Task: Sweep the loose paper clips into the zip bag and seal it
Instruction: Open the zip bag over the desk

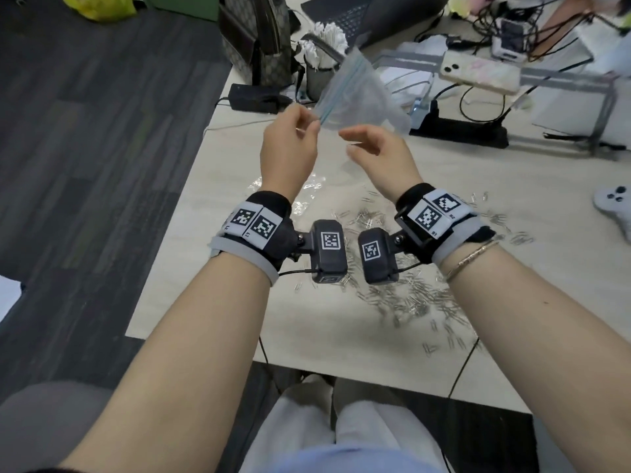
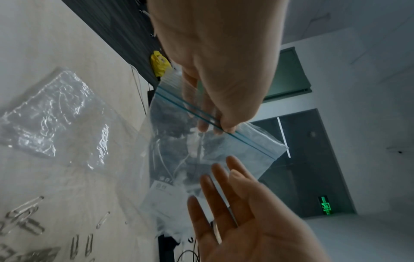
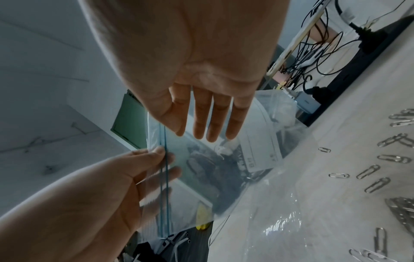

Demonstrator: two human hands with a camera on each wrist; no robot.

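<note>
A person's left hand [image 1: 288,148] holds a clear zip bag [image 1: 355,93] in the air above the far part of a pale wood-grain counter [image 1: 218,254], thumb and fingers [image 2: 226,124] pinching the bag at its blue double-lined zip strip [image 2: 201,113]. The bag hangs tilted, its mouth end toward the left hand, and looks empty. The right hand [image 1: 379,151] hovers just beside the bag's body, palm turned toward it, fingers [image 3: 212,122] straight and slightly spread, holding nothing; whether the fingertips touch the plastic cannot be told.

Below the raised wrists, loose paper clips [image 1: 420,298] lie scattered across the counter's middle and toward its right and near edges, some heaped, some single. A crumpled sheet of clear plastic wrap [image 2: 56,113] lies flat on the counter near its left edge, beneath the left hand.

Along the far edge of the counter stand a patterned backpack [image 1: 252,39], a dark cup of white sticks [image 1: 321,59], a black power adapter [image 1: 252,97], and a black power strip [image 1: 457,131] with cables. A phone in a pale case [image 1: 478,71] rests on a grey frame beyond it, and a white game controller [image 1: 614,206] sits at the right edge. Both wrists carry black strapped camera units with printed square markers.
</note>
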